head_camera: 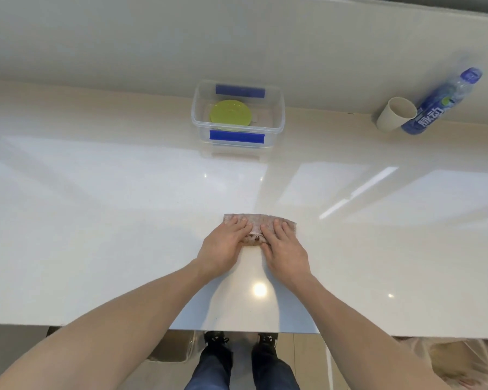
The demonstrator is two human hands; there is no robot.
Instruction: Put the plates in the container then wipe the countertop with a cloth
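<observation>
A folded pinkish-grey cloth point(261, 223) lies flat on the glossy white countertop point(110, 206), a little in front of me. My left hand point(223, 246) presses on its left part and my right hand point(285, 247) on its right part, fingers spread and pointing away from me. The hands nearly touch each other and hide most of the cloth's near side. Farther back stands a clear plastic container point(278, 119) with blue clips, against the wall. Green plates point(231, 113) lie stacked inside it on the left side.
A beige paper cup point(395, 114) and a blue-labelled plastic bottle point(440, 104) stand at the back right by the wall. The counter's front edge point(124, 325) runs below my forearms; my shoes and the floor show beneath it.
</observation>
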